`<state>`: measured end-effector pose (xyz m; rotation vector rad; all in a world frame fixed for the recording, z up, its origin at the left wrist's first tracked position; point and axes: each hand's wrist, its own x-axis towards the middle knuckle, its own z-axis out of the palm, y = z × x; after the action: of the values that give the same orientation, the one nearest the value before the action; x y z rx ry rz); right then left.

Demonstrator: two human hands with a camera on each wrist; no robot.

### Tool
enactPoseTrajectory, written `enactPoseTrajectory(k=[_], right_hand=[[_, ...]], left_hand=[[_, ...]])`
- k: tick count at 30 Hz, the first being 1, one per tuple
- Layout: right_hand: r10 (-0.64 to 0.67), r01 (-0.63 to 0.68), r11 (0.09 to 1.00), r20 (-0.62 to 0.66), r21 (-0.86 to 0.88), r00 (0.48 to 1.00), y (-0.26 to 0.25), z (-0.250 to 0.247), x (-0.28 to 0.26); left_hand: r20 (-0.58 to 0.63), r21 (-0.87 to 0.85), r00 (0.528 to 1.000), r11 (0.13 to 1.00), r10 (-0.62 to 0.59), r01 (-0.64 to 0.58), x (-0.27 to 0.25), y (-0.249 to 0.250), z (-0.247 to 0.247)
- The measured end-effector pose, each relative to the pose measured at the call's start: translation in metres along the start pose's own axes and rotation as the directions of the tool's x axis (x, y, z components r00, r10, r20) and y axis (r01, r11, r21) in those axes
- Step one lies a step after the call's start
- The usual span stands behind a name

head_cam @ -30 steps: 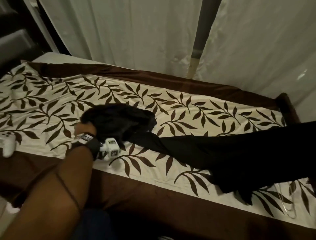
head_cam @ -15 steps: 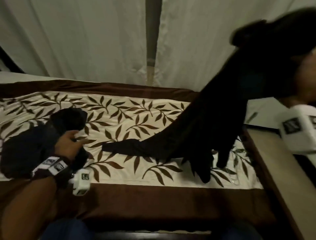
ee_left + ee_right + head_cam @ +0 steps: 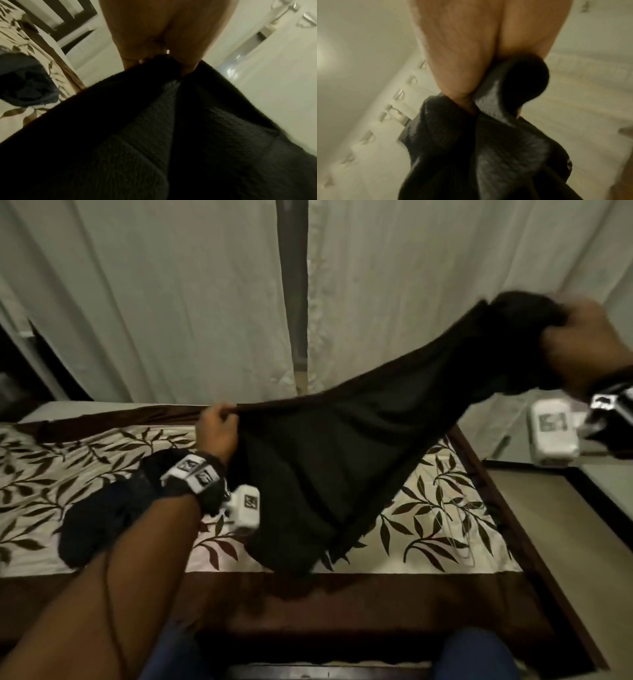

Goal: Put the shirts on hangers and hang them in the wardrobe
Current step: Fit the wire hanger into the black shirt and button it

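Black shirt stretched above bed, lower folds touching bedspread. Left hand pinches one edge; right hand, blurred, higher, clutches bunched end. Second dark shirt crumpled on bed, partly hidden behind left forearm. Wire hangers faint on bedspread near bed's right edge, partly under shirt. Left wrist view alone shows shirt's waffle weave; right wrist view blurred, row of handles behind.
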<state>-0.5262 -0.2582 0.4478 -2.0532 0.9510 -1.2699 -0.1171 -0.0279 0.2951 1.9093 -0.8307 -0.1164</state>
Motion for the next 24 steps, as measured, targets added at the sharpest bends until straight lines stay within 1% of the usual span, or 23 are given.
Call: enactPoseTrajectory(k=[1, 2, 3, 4, 5, 7, 9, 10, 12, 13, 14, 15, 16, 17, 18, 19, 20, 21, 22, 23, 24], right_hand=[[0.069, -0.069, 0.997, 0.023, 0.014, 0.997, 0.008, -0.002, -0.011], [0.124, -0.123, 0.991, 0.013, -0.043, 0.992, 0.021, -0.002, -0.025], [0.192, -0.194, 0.976, -0.023, -0.101, 0.981, 0.038, -0.001, -0.035], [0.229, -0.235, 0.950, -0.050, -0.206, 0.972, 0.056, 0.002, -0.044], [0.269, -0.276, 0.930, -0.061, -0.242, 0.961, 0.073, 0.003, -0.049], [0.357, -0.361, 0.908, -0.058, -0.213, 0.932, 0.093, 0.009, -0.054], [0.390, -0.399, 0.905, -0.090, -0.146, 0.917, 0.098, 0.018, -0.060], [0.395, -0.405, 0.912, -0.125, -0.069, 0.910, 0.094, 0.022, -0.063], [0.392, -0.374, 0.919, -0.173, 0.129, 0.904, 0.075, 0.028, -0.064], [0.363, -0.334, 0.924, -0.154, 0.189, 0.919, 0.068, 0.029, -0.063], [0.327, -0.306, 0.936, -0.109, 0.173, 0.939, 0.067, 0.030, -0.060], [0.295, -0.289, 0.953, -0.051, 0.092, 0.954, 0.070, 0.030, -0.055], [0.281, -0.281, 0.959, 0.007, -0.032, 0.960, 0.073, 0.031, -0.053], [0.279, -0.272, 0.951, 0.035, -0.145, 0.959, 0.079, 0.032, -0.053], [0.294, -0.282, 0.936, 0.032, -0.209, 0.955, 0.085, 0.033, -0.054], [0.315, -0.303, 0.928, 0.020, -0.217, 0.949, 0.091, 0.035, -0.055], [0.347, -0.337, 0.918, 0.015, -0.211, 0.938, 0.095, 0.037, -0.059], [0.367, -0.350, 0.912, 0.040, -0.214, 0.929, 0.101, 0.040, -0.063], [0.389, -0.356, 0.901, 0.098, -0.250, 0.916, 0.104, 0.044, -0.067], [0.404, -0.338, 0.891, 0.190, -0.302, 0.895, 0.107, 0.048, -0.072], [0.425, -0.303, 0.875, 0.302, -0.377, 0.853, 0.104, 0.053, -0.077]], left_hand=[[-0.075, -0.021, 0.997, 0.999, -0.028, 0.027, 0.012, 0.007, -0.020], [-0.135, -0.042, 0.989, 0.998, -0.056, 0.050, 0.025, 0.012, -0.040], [-0.187, -0.057, 0.980, 0.997, -0.069, 0.059, 0.035, 0.021, -0.057], [-0.227, -0.052, 0.971, 0.997, -0.071, 0.060, 0.042, 0.030, -0.072], [-0.247, -0.033, 0.967, 0.998, -0.056, 0.049, 0.046, 0.039, -0.083], [-0.243, 0.006, 0.969, 0.999, -0.037, 0.039, 0.046, 0.057, -0.095], [-0.197, -0.034, 0.979, 0.998, -0.060, 0.055, 0.045, 0.069, -0.100], [-0.164, -0.081, 0.982, 0.993, -0.093, 0.081, 0.045, 0.074, -0.101], [-0.110, -0.226, 0.975, 0.960, -0.191, 0.162, 0.051, 0.076, -0.104], [-0.100, -0.289, 0.975, 0.943, -0.199, 0.163, 0.052, 0.076, -0.105], [-0.101, -0.332, 0.980, 0.934, -0.173, 0.131, 0.052, 0.077, -0.106], [-0.081, -0.389, 0.988, 0.917, -0.132, 0.090, 0.048, 0.080, -0.106], [-0.033, -0.448, 0.995, 0.891, -0.092, 0.068, 0.042, 0.087, -0.107], [0.019, -0.484, 0.999, 0.874, -0.047, 0.050, 0.037, 0.093, -0.107], [0.090, -0.496, 0.996, 0.867, -0.002, 0.047, 0.035, 0.095, -0.109], [0.189, -0.506, 0.982, 0.859, 0.026, 0.075, 0.031, 0.096, -0.110], [0.294, -0.522, 0.955, 0.845, 0.049, 0.118, 0.026, 0.097, -0.111], [0.378, -0.516, 0.924, 0.843, 0.064, 0.153, 0.021, 0.097, -0.111], [0.430, -0.503, 0.900, 0.847, 0.074, 0.171, 0.015, 0.098, -0.108], [0.463, -0.481, 0.882, 0.861, 0.090, 0.166, 0.008, 0.100, -0.102], [0.481, -0.460, 0.870, 0.876, 0.107, 0.146, 0.002, 0.103, -0.095]])
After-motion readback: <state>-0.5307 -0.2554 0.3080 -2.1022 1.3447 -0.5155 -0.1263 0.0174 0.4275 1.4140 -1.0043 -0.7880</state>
